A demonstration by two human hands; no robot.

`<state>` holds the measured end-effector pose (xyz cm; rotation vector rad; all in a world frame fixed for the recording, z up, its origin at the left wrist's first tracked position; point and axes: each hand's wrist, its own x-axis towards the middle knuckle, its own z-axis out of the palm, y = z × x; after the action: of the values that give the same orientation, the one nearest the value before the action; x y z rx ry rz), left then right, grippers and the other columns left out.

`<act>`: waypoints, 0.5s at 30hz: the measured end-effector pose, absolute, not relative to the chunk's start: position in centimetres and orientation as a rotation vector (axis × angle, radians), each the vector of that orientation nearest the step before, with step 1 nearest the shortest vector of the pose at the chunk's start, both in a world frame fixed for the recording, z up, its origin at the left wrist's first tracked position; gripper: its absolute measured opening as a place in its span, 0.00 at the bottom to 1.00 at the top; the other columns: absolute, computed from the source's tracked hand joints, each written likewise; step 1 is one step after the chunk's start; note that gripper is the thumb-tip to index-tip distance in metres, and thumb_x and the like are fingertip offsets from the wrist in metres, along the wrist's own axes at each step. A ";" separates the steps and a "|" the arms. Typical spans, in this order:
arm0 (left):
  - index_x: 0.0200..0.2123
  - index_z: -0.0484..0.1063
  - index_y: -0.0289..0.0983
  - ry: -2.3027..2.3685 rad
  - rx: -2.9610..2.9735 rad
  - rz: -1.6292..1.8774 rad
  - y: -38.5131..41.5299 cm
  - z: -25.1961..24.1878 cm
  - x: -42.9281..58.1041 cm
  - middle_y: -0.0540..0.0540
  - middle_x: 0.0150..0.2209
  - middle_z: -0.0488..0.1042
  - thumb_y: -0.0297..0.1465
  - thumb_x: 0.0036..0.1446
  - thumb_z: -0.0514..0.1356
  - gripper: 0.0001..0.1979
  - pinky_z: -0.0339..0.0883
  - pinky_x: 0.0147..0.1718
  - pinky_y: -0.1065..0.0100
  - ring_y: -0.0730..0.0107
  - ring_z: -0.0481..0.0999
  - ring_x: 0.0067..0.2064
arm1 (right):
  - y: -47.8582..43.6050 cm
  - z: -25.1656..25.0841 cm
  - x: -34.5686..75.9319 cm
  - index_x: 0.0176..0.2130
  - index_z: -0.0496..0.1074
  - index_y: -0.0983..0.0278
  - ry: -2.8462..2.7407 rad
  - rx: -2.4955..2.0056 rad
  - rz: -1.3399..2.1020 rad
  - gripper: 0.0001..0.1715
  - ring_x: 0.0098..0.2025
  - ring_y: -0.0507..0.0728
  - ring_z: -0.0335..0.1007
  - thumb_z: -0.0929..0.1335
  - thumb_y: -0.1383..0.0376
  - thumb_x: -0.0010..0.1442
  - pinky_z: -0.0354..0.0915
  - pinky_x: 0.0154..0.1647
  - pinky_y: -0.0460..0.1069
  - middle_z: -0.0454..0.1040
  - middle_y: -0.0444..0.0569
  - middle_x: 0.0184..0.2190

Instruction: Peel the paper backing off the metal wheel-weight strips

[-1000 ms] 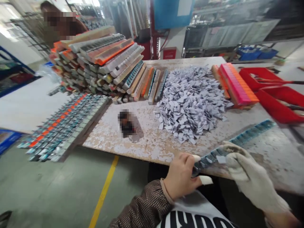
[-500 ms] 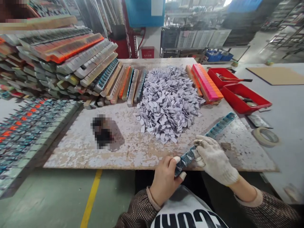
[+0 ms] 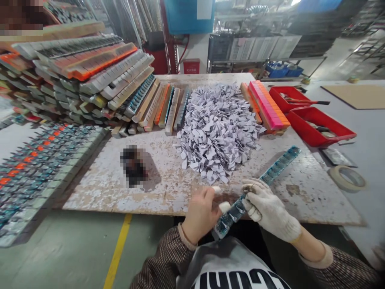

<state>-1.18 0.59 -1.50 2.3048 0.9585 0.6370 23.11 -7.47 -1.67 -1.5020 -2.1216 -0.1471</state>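
My right hand (image 3: 267, 208), in a white knit glove, is closed around the middle of a long glittery blue strip (image 3: 278, 165) divided into short sections. The strip slants from the board towards my lap, and small pale pointed pieces stand on its near sections. My left hand (image 3: 202, 212), bare with white coverings on the thumb and fingertip, is beside the near end. Its thumb and forefinger are apart, slightly blurred, with nothing visible between them. Ahead of both hands lies a heap of small white paper-like pieces (image 3: 216, 132).
Segmented bars (image 3: 120, 80) are stacked at the left, above a rack of glittery pieces (image 3: 39, 160). Pink and orange bars (image 3: 264, 105) flank the heap. Red trays (image 3: 321, 126) and a tape roll (image 3: 347, 178) lie right. A pixelated object (image 3: 134, 166) stands on the worn board (image 3: 99, 192).
My left hand has let go of the strip's near end and moved slightly up and left, its fingers parting. The near end now shows lower, while my right hand keeps its grip.
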 end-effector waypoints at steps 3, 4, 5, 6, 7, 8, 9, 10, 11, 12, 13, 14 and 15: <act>0.54 0.69 0.34 1.202 2.429 0.550 3.9 -0.4 0.2 0.37 0.49 0.75 0.37 0.69 0.60 0.16 0.70 0.53 0.53 0.50 0.74 0.52 | -7.8 -1.3 22.8 0.35 0.65 0.60 -2.075 -1.474 -0.077 0.09 0.60 0.66 0.69 0.69 0.67 0.67 0.70 0.60 0.64 0.74 0.55 0.48; 0.53 0.70 0.33 1.241 2.440 0.496 4.8 -0.2 0.7 0.37 0.48 0.75 0.35 0.69 0.60 0.15 0.70 0.53 0.52 0.49 0.74 0.52 | -7.9 -1.2 22.9 0.35 0.65 0.60 -2.047 -1.486 -0.052 0.09 0.61 0.66 0.68 0.69 0.66 0.67 0.71 0.58 0.63 0.74 0.56 0.49; 0.52 0.71 0.33 1.260 2.439 0.469 5.6 -0.2 1.3 0.37 0.47 0.75 0.33 0.68 0.60 0.13 0.70 0.52 0.52 0.48 0.74 0.52 | -8.1 -1.0 23.1 0.35 0.65 0.59 -2.009 -1.505 -0.030 0.10 0.61 0.67 0.68 0.69 0.64 0.68 0.73 0.57 0.63 0.74 0.56 0.50; 0.50 0.71 0.33 1.268 2.432 0.454 6.1 -0.2 1.7 0.37 0.46 0.75 0.31 0.67 0.60 0.11 0.70 0.51 0.53 0.48 0.74 0.51 | -8.2 -1.0 23.3 0.35 0.66 0.59 -1.961 -1.527 -0.013 0.09 0.61 0.67 0.69 0.69 0.63 0.68 0.74 0.55 0.62 0.74 0.56 0.50; 0.49 0.72 0.34 1.268 2.420 0.455 6.5 -0.4 2.0 0.37 0.46 0.75 0.28 0.65 0.60 0.10 0.70 0.51 0.54 0.49 0.75 0.50 | -8.3 -1.0 23.6 0.36 0.67 0.59 -1.912 -1.546 -0.004 0.07 0.59 0.66 0.71 0.68 0.62 0.68 0.75 0.54 0.61 0.74 0.56 0.50; 0.48 0.72 0.34 1.264 2.403 0.469 6.6 -0.7 2.2 0.37 0.46 0.75 0.26 0.64 0.60 0.09 0.70 0.50 0.55 0.50 0.75 0.50 | -8.4 -1.0 23.8 0.38 0.68 0.58 -1.862 -1.561 0.002 0.05 0.56 0.65 0.74 0.67 0.61 0.69 0.76 0.51 0.61 0.75 0.55 0.48; 0.47 0.72 0.34 1.262 2.382 0.484 6.6 -1.0 2.3 0.37 0.47 0.74 0.24 0.63 0.59 0.09 0.70 0.49 0.56 0.51 0.76 0.49 | -8.5 -1.1 23.9 0.41 0.70 0.57 -1.810 -1.580 -0.002 0.05 0.51 0.64 0.76 0.65 0.61 0.70 0.77 0.48 0.60 0.76 0.54 0.46; 0.46 0.72 0.35 1.259 2.354 0.503 6.5 -1.3 2.2 0.38 0.47 0.74 0.23 0.63 0.58 0.09 0.71 0.48 0.56 0.52 0.76 0.49 | -8.5 -1.2 24.0 0.44 0.70 0.57 -1.759 -1.599 -0.015 0.07 0.46 0.63 0.78 0.63 0.60 0.72 0.78 0.45 0.59 0.77 0.53 0.44; 0.45 0.73 0.35 1.257 2.321 0.524 6.4 -1.6 2.0 0.38 0.47 0.75 0.23 0.63 0.58 0.09 0.71 0.48 0.57 0.53 0.76 0.48 | -8.6 -1.4 24.1 0.46 0.71 0.56 -1.718 -1.617 -0.028 0.10 0.43 0.62 0.78 0.61 0.60 0.72 0.79 0.43 0.59 0.77 0.53 0.42; 0.45 0.73 0.35 1.254 2.282 0.549 6.2 -1.8 1.8 0.38 0.46 0.75 0.22 0.63 0.57 0.09 0.71 0.48 0.58 0.54 0.76 0.48 | -8.7 -1.4 24.1 0.47 0.71 0.56 -1.693 -1.635 -0.036 0.11 0.41 0.62 0.79 0.61 0.59 0.72 0.79 0.42 0.59 0.78 0.53 0.42; 0.45 0.73 0.36 1.248 2.241 0.577 5.9 -1.9 1.5 0.39 0.46 0.75 0.22 0.63 0.57 0.09 0.72 0.48 0.59 0.56 0.77 0.47 | -8.7 -1.5 24.1 0.46 0.72 0.56 -1.678 -1.647 -0.045 0.11 0.42 0.63 0.79 0.62 0.57 0.72 0.79 0.43 0.60 0.78 0.53 0.44; 0.45 0.73 0.36 1.237 2.198 0.609 5.7 -1.9 1.2 0.40 0.46 0.76 0.22 0.64 0.58 0.08 0.72 0.48 0.60 0.58 0.77 0.47 | -8.6 -1.5 24.1 0.44 0.72 0.56 -1.675 -1.653 -0.053 0.11 0.44 0.64 0.78 0.63 0.55 0.71 0.78 0.45 0.61 0.78 0.54 0.46; 0.45 0.74 0.36 1.222 2.155 0.643 5.3 -1.8 0.9 0.41 0.45 0.76 0.22 0.64 0.58 0.08 0.72 0.48 0.61 0.59 0.77 0.47 | -8.5 -1.4 24.0 0.42 0.72 0.57 -1.682 -1.650 -0.061 0.11 0.48 0.67 0.78 0.65 0.53 0.70 0.77 0.47 0.63 0.77 0.54 0.49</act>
<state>0.91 5.33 -1.83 2.1555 1.2219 0.6431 24.01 -8.52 -1.36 -1.6502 -1.6818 -0.0607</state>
